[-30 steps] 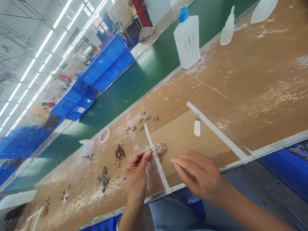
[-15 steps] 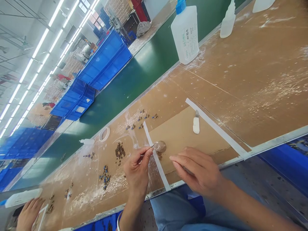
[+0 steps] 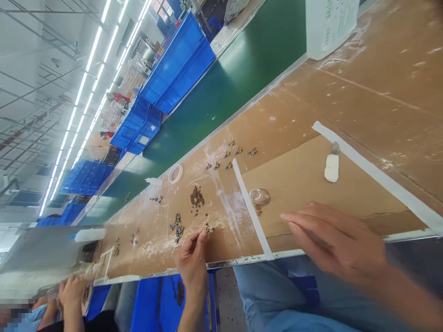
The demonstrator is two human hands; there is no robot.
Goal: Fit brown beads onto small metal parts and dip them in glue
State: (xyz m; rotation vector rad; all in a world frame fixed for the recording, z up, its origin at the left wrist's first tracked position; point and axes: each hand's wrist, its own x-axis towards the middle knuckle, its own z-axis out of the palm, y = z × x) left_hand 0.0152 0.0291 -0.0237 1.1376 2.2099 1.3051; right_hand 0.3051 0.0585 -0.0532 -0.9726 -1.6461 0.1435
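My left hand (image 3: 192,253) is over the near part of the brown work surface, thumb and forefinger pinched together. A few small dark pieces (image 3: 209,228) show at its fingertips; whether one is gripped is unclear. My right hand (image 3: 335,240) hovers above the cardboard sheet (image 3: 294,177) with its fingertips pressed together; anything between them is too small to see. Between the hands and farther back stands a small clear cup (image 3: 260,197) beside a white tape strip (image 3: 251,207). Left of my left hand lies a cluster of small blue-and-brass parts (image 3: 177,228), with a pile of brown beads (image 3: 197,197) behind it.
More blue-and-brass parts (image 3: 238,151) lie farther back. A tape roll (image 3: 175,174) and a small white bottle (image 3: 154,181) sit near the green belt (image 3: 242,69). A white-handled piece (image 3: 332,168) and a large bottle (image 3: 330,27) are to the right. At lower left, a co-worker's hand (image 3: 73,290) shows.
My left hand has drawn back from the cup toward the small pieces at the near edge. My right hand stays pinched beside the cup. The view has shifted, bringing a co-worker further into sight.
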